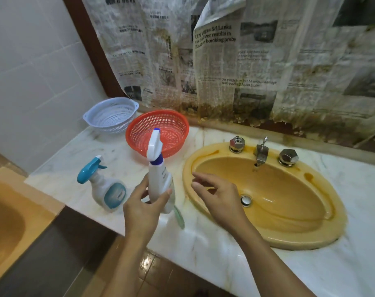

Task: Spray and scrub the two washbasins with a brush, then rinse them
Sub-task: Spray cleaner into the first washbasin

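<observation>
My left hand (142, 205) grips the lower body of a white spray bottle (158, 174) with a blue collar, held upright above the counter's front edge. My right hand (217, 195) hovers open, fingers spread, over the left rim of the yellow washbasin (293, 228) set in the marble counter. A pale green brush handle (180, 218) lies on the counter behind the held bottle, its head hidden. A tap (261, 154) with two chrome knobs stands at the basin's back. Part of a second yellow basin-like fixture (8, 221) shows at the far left.
A second spray bottle with a teal trigger (103, 185) stands on the counter to the left. A red basket (158, 132) and a light blue colander (111, 114) sit near the back wall. Stained newspaper (225, 61) covers the wall behind the basin.
</observation>
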Available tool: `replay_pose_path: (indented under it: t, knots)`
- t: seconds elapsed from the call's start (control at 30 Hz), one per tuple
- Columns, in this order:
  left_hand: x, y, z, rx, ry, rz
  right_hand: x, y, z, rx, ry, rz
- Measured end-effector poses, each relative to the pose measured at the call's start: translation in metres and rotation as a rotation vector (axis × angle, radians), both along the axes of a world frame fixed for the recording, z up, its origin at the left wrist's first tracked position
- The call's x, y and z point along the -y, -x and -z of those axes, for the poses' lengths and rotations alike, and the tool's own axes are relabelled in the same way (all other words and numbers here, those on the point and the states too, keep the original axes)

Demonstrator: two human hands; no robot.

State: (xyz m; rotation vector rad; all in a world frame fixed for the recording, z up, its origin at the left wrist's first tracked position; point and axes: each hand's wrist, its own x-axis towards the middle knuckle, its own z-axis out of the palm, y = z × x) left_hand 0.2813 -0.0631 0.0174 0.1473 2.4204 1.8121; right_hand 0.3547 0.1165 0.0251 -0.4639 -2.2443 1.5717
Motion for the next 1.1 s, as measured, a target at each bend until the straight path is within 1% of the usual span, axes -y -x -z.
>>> replay_pose_path:
  t: [0.13, 0.27, 0.47, 0.53, 0.63, 0.7, 0.77, 0.83, 0.9, 1.0, 1.1]
  knots:
    - [-0.041, -0.044, -0.008, -0.084, -0.021, 0.198, -0.014, -0.043, -0.036, -0.107, 0.113, 0.051]
    - [-0.087, -0.093, -0.014, -0.122, -0.036, 0.373, -0.036, -0.084, -0.053, -0.138, 0.094, 0.11]
    - [-0.14, -0.161, -0.013, -0.152, -0.056, 0.513, -0.073, -0.148, -0.054, -0.148, 0.071, 0.399]
    - [-0.149, -0.179, -0.015, -0.141, -0.073, 0.542, -0.085, -0.165, -0.053, -0.149, 0.071, 0.456]
    - [-0.156, -0.2, -0.016, -0.113, -0.085, 0.583, -0.099, -0.187, -0.054, -0.155, 0.047, 0.46]
    - [-0.157, -0.208, -0.014, -0.084, -0.061, 0.628, -0.107, -0.202, -0.058, -0.19, 0.084, 0.459]
    - [-0.152, -0.213, -0.011, -0.008, -0.045, 0.719, -0.115, -0.217, -0.062, -0.245, 0.192, 0.453]
    - [-0.147, -0.218, -0.01, 0.119, -0.063, 0.825, -0.12, -0.23, -0.063, -0.298, 0.328, 0.431]
    - [-0.143, -0.225, -0.009, 0.204, -0.089, 0.884, -0.121, -0.237, -0.06, -0.303, 0.405, 0.422]
    - [-0.136, -0.233, -0.002, 0.25, -0.116, 0.86, -0.112, -0.237, -0.047, -0.253, 0.466, 0.439]
    - [-0.124, -0.236, 0.007, 0.27, -0.116, 0.84, -0.099, -0.229, -0.038, -0.188, 0.483, 0.446]
